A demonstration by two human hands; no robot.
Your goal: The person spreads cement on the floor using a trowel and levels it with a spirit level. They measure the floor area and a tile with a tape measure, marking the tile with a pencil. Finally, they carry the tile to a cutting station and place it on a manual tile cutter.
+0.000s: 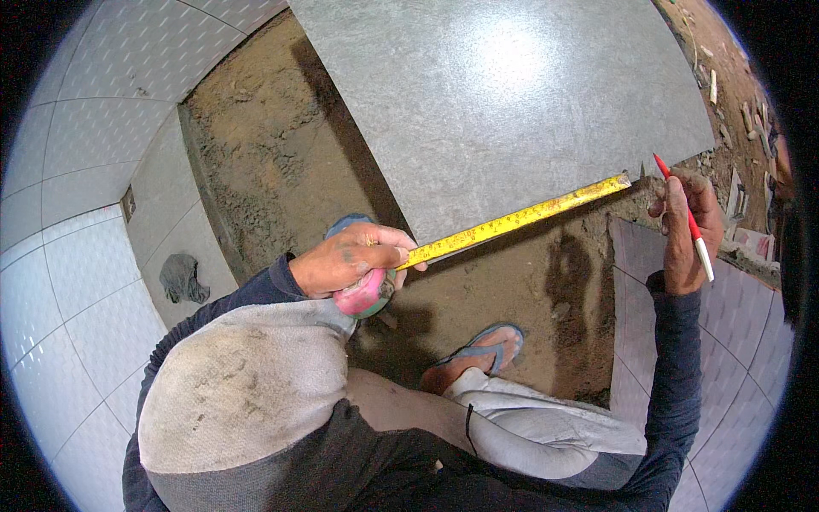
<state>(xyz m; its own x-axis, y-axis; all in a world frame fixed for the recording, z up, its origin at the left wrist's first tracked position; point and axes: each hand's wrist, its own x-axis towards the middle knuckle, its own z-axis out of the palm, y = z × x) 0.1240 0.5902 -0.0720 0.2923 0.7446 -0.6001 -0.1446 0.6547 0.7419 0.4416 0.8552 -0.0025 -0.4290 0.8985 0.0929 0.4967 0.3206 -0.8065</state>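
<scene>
My left hand (358, 260) grips a pink and green tape measure (364, 294); its yellow blade (512, 218) runs out to the right along the near edge of a large grey floor tile (444, 94), with fingers at the tile's near-left corner. My right hand (687, 222) is closed on a red and white pen (697, 241), its red tip pointing up just beyond the blade's end, near the tile's right corner.
Below the tile is sandy bedding (264, 154). Tiled walls (94, 145) rise at left and lower right. A dark crumpled bag (183, 277) lies on a grey strip at left; rubble (712, 85) lines the right. My sandalled foot (482, 354) is below the tape.
</scene>
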